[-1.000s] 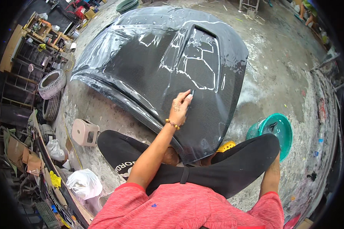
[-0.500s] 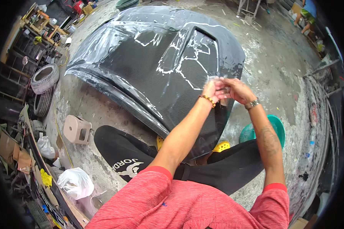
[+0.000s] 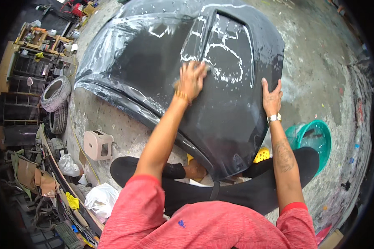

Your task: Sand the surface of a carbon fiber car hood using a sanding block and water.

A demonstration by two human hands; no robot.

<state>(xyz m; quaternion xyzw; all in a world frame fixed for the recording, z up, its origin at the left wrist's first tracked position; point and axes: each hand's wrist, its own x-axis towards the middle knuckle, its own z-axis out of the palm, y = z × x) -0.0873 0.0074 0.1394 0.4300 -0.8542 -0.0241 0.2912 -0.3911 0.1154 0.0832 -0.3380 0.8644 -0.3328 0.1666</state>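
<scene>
A large black car hood with a carbon-fibre weave lies in front of me, wet and streaked with whitish suds. My left hand presses on its middle, beside a raised vent opening. The fingers are bent and blurred; a small greyish patch shows at their tips, and I cannot make out what it is. At the hood's right edge is my right hand, thumb on the top surface and fingers over the side, gripping the rim. White foam lines curl around the vent area.
To the right of my knee stands a green basin of water. A beige stool is at the left, with two stacked tires beyond it. White plastic bags and clutter line the left side. One yellow clog shows beside the hood.
My hands, which were together above the hood, have parted. The left has moved left onto the surface, and the right has gone to the right edge. The white foam outlines have shifted shape.
</scene>
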